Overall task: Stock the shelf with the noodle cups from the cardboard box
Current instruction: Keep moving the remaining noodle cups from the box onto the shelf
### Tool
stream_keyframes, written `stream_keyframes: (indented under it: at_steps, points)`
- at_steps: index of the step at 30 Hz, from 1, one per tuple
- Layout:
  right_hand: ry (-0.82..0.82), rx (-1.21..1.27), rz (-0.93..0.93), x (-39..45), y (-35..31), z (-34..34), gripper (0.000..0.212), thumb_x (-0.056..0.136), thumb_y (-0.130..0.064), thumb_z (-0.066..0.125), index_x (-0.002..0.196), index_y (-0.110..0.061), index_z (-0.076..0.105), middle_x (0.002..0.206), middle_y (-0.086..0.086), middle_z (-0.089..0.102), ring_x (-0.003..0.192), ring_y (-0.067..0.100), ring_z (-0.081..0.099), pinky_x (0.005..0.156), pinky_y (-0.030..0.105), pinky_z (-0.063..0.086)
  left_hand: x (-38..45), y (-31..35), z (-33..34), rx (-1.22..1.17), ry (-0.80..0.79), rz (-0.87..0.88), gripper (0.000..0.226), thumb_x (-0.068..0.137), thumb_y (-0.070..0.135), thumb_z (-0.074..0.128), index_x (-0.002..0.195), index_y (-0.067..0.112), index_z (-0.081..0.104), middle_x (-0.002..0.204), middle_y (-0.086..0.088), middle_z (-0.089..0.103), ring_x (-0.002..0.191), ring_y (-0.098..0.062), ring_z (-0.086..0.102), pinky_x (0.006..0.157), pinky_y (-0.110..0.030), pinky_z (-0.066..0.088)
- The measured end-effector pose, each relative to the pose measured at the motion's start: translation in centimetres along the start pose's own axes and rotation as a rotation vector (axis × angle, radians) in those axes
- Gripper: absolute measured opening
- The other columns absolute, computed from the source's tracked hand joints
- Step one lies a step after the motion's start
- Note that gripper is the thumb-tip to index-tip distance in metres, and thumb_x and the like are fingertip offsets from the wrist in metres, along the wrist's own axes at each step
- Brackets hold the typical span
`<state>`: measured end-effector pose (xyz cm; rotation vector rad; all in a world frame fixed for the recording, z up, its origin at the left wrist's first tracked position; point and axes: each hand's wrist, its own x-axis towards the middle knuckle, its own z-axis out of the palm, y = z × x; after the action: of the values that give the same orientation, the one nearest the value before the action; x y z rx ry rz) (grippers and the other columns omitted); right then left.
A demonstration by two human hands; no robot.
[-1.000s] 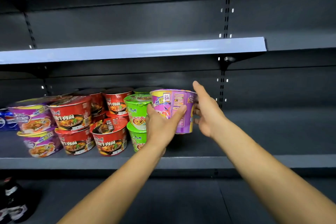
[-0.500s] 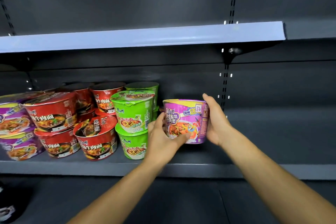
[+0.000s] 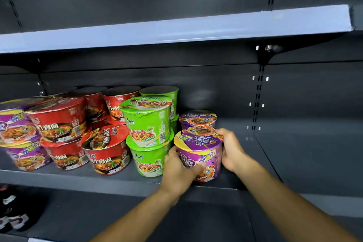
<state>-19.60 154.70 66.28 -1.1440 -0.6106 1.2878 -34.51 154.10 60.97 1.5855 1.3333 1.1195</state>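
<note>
A purple noodle cup (image 3: 204, 153) stands at the front of the dark grey shelf (image 3: 245, 163), just right of two stacked green cups (image 3: 147, 122). My left hand (image 3: 179, 171) grips its left side and my right hand (image 3: 231, 149) grips its right side. A second purple cup (image 3: 197, 119) stands directly behind it. Left of the green cups sit stacked red cups (image 3: 106, 147) and, at the far left, stacked purple cups (image 3: 15, 127). The cardboard box is out of view.
A pale blue-edged upper shelf (image 3: 176, 27) overhangs the cups. The shelf stretches bare to the right of my hands, past a slotted upright (image 3: 257, 100). Below, a lower shelf holds dark bottles (image 3: 11, 210) at the far left.
Both hands have lowered the purple cup from mid-air to the shelf's front, beside the green stack and in front of another purple cup. The camera has moved closer.
</note>
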Motion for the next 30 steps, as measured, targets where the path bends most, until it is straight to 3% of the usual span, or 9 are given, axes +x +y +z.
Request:
stream_keyframes:
  at_steps: [6,11,15,20,23,26,28,30]
  points:
    - [0.027,0.005,0.017,1.5,0.7,-0.3,0.029,0.091,-0.032,0.056,0.107,-0.008,0.063,0.096,0.013,0.072,0.089,0.031,0.068,0.086,0.044,0.054,0.6,-0.4,0.0,0.001,-0.003,0.010,0.101,0.038,0.055,0.085,0.127,0.025,0.044,0.120,0.005,0.059,0.114,-0.014,0.057,0.095,-0.037,0.051]
    - [0.008,0.006,0.029,2.1,0.7,-0.4,0.030,0.092,-0.032,0.055,0.110,-0.009,0.062,0.097,0.013,0.072,0.087,0.030,0.069,0.084,0.044,0.054,0.6,-1.3,-0.4,0.056,0.000,0.029,0.095,0.041,0.044,0.081,0.126,0.027,0.043,0.121,0.004,0.056,0.114,-0.015,0.056,0.096,-0.039,0.051]
    - [-0.023,-0.003,0.033,2.1,0.5,-0.5,0.025,0.092,-0.031,0.054,0.103,-0.010,0.063,0.094,0.012,0.072,0.085,0.029,0.068,0.083,0.044,0.054,-0.2,-0.8,-0.9,0.064,-0.031,0.037,0.085,0.056,0.020,0.077,0.133,0.019,0.039,0.122,-0.004,0.052,0.108,-0.012,0.058,0.093,-0.038,0.053]
    - [-0.020,-0.030,0.038,1.8,0.2,-0.4,0.030,0.092,-0.032,0.055,0.109,-0.009,0.062,0.099,0.013,0.071,0.089,0.030,0.068,0.089,0.046,0.052,-0.3,-0.4,-1.0,0.136,-0.050,0.017,0.090,0.059,0.022,0.075,0.139,0.018,0.034,0.125,0.000,0.052,0.113,-0.013,0.056,0.095,-0.037,0.052]
    - [-0.012,-0.014,0.010,1.3,0.0,-0.3,0.032,0.095,-0.041,0.051,0.103,-0.013,0.063,0.095,0.011,0.072,0.087,0.029,0.068,0.083,0.043,0.054,-0.6,0.0,-1.3,0.138,-0.054,-0.013,0.084,0.072,0.008,0.076,0.143,0.012,0.031,0.125,-0.003,0.050,0.114,-0.015,0.053,0.099,-0.036,0.049]
    - [0.106,-0.079,-0.041,0.8,0.0,-0.4,0.048,0.097,-0.053,0.038,0.097,-0.014,0.065,0.091,0.008,0.073,0.085,0.024,0.068,0.073,0.036,0.052,-0.8,0.0,-1.8,0.142,-0.044,-0.047,0.077,0.078,0.007,0.075,0.143,0.007,0.033,0.118,-0.002,0.051,0.113,-0.018,0.053,0.100,-0.034,0.047]
    - [0.246,-0.132,-0.082,0.9,0.3,-0.7,0.054,0.099,-0.052,0.031,0.102,-0.010,0.064,0.098,0.009,0.071,0.094,0.024,0.066,0.085,0.036,0.048,-1.0,0.2,-2.1,0.139,-0.030,-0.053,0.075,0.080,0.009,0.074,0.143,0.006,0.034,0.109,0.001,0.051,0.107,-0.016,0.053,0.097,-0.029,0.046]
    - [0.392,-0.154,-0.118,0.6,0.7,-1.3,0.048,0.101,-0.046,0.031,0.093,-0.010,0.062,0.105,0.011,0.068,0.097,0.025,0.062,0.090,0.037,0.045,-1.6,0.5,-2.6,0.134,-0.021,-0.047,0.067,0.081,0.010,0.072,0.139,0.006,0.039,0.098,0.003,0.050,0.097,-0.013,0.052,0.088,-0.023,0.045]
